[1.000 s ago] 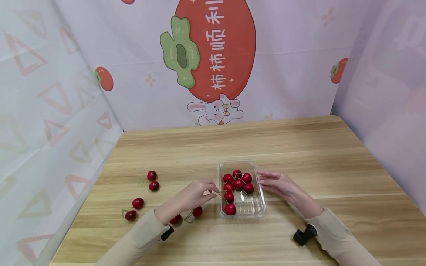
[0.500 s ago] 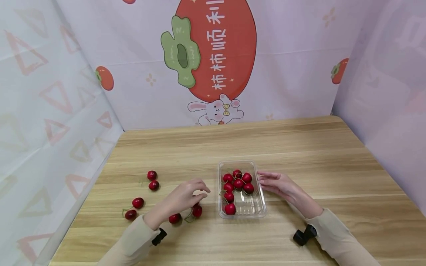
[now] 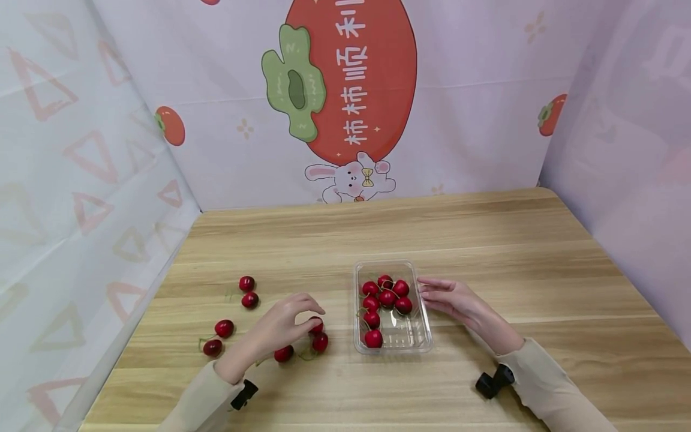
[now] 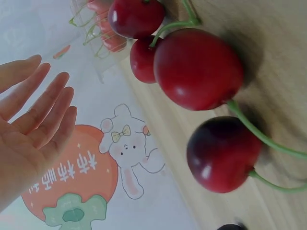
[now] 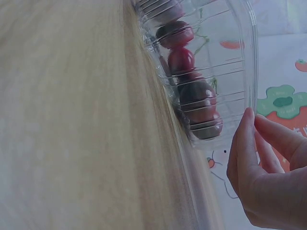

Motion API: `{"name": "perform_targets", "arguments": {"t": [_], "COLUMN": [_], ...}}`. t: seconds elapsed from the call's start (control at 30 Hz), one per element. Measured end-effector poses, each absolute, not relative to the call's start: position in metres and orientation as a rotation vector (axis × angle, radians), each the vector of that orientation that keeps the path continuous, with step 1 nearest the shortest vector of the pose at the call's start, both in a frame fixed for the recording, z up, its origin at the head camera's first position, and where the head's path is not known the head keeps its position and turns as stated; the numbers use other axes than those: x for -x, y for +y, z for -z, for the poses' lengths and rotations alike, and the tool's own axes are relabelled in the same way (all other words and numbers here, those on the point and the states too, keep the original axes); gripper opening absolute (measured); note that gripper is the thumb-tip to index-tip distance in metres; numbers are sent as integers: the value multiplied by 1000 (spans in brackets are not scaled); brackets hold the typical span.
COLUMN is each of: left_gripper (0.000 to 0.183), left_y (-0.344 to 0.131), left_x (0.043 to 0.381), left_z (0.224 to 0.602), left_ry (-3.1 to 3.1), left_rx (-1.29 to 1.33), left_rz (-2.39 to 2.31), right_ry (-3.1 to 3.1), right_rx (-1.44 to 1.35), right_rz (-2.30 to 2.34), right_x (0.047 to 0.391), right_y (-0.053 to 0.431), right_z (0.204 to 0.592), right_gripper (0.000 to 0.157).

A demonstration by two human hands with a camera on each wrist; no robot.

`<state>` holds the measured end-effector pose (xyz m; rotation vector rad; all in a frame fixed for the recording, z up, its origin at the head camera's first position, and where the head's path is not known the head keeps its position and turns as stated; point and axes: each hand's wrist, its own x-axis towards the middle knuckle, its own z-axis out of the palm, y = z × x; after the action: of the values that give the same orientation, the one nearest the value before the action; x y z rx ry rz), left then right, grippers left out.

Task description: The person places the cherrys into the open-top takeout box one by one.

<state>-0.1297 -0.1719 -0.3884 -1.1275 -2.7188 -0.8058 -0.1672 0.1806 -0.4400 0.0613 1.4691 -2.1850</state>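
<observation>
A clear plastic container point(image 3: 402, 343) holds several red cherries point(image 3: 386, 298) with green stems, grouped at its far and left sides. My right hand point(image 3: 459, 305) is at its right edge; in the right wrist view, thumb and finger pinch the rim point(image 5: 250, 86). My left hand point(image 3: 286, 324) hovers left of the container, fingers slightly bent and apart, holding nothing. Loose cherries lie under and beside it, among them one cherry point(image 3: 320, 342) near the fingertips and another point(image 3: 283, 354) by the wrist. Close cherries point(image 4: 199, 69) with stems fill much of the left wrist view.
Two cherry pairs lie farther left on the wooden table point(image 3: 486, 240): an upper cherry point(image 3: 246, 284) with its mate, and a lower cherry point(image 3: 213, 347) with its mate. Printed cloth point(image 3: 475, 132) hangs behind the table and along both sides.
My left hand has moved from the container's left rim leftward, to over the loose cherries. My right hand and the container have stayed in place.
</observation>
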Motion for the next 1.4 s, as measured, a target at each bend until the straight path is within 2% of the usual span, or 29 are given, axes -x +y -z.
{"name": "perform_targets", "arguments": {"t": [0.8,1.4], "left_gripper": [14,15], "left_y": [-199,-200], "left_x": [112,107], "left_z": [401,414], "left_ry": [-2842,-2901], "left_rx": [1026,1116], "left_rz": [851,803], "right_ry": [1455,1468], "right_rx": [-75,-78], "right_rz": [2189,2184], "right_x": [167,166], "right_y": [181,181], "right_z": [438,439], "right_gripper": [30,30]}}
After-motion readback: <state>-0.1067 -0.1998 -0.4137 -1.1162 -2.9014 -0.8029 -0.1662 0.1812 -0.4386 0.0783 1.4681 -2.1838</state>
